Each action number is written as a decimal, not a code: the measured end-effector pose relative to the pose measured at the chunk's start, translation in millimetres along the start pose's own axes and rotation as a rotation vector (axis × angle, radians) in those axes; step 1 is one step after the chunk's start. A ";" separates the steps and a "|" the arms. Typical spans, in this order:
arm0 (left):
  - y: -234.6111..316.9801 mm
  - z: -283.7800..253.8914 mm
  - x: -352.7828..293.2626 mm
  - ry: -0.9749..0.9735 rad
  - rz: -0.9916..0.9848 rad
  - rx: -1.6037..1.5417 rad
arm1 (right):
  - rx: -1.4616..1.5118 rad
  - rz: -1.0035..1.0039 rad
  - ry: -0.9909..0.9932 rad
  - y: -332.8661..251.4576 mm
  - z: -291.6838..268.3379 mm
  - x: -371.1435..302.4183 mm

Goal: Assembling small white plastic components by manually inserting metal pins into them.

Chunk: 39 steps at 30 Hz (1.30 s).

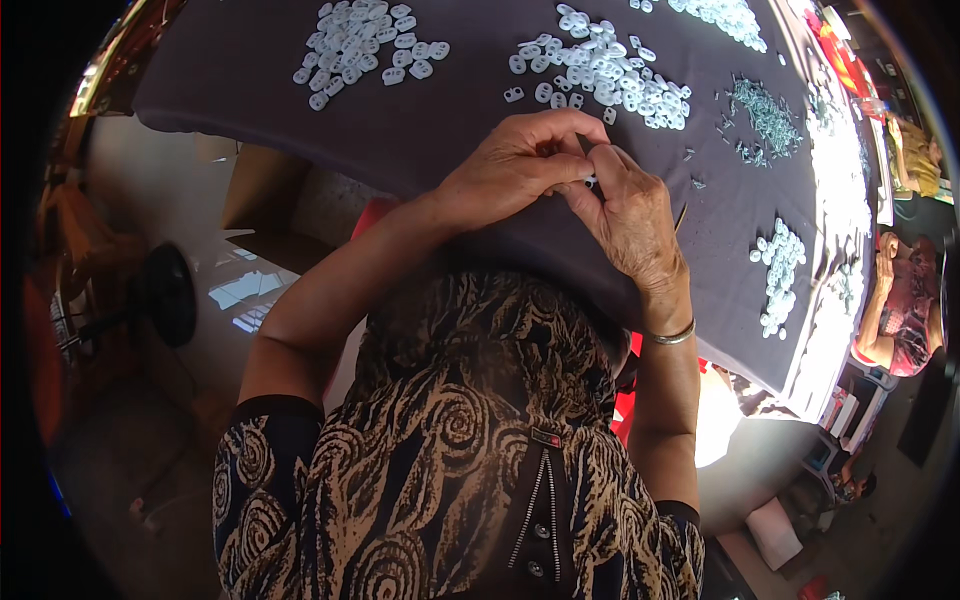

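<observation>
My left hand (515, 165) and my right hand (635, 215) meet at the near edge of the dark cloth-covered table, fingertips pinched together. Between them a bit of a small white plastic piece (590, 182) shows; the fingers cover most of it. Just beyond the hands lies a heap of white oval plastic pieces with holes (600, 70). To the right is a scatter of small greyish metal parts, seemingly screws (768, 120). A thin pointed rod (682, 216) sticks out beside my right hand, and I cannot tell whether it is held.
More white pieces lie in heaps at the far left (360, 40), the far right (725, 18) and the near right (780, 275). A cardboard box (265, 190) stands below the table's left edge, with a black fan-like object (168, 295) beyond. Other people (905, 310) sit at the right.
</observation>
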<state>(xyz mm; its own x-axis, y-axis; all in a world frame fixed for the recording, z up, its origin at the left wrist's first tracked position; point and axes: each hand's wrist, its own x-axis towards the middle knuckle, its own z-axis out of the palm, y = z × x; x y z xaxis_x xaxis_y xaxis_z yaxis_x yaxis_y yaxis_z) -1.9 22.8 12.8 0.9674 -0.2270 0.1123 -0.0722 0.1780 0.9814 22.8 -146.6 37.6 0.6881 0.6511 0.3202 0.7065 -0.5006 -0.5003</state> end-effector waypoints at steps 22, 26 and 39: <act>5.6 1.8 -5.0 -0.027 -0.096 -0.079 | 0.078 0.042 0.028 -2.2 12.4 -6.9; 8.4 0.7 -3.2 -0.018 -0.097 -0.075 | 0.093 0.040 0.036 2.0 14.8 -6.3; 12.8 -12.3 2.5 0.056 -0.011 0.151 | 0.104 0.074 0.062 -0.2 5.5 -0.5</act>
<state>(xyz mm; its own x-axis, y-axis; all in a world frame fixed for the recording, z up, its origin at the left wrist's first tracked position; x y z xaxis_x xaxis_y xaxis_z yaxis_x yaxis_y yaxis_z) 2.5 36.2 23.7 0.9801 -0.1737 0.0964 -0.0928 0.0286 0.9953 21.4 -143.7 33.2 0.7487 0.5766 0.3269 0.6348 -0.4820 -0.6039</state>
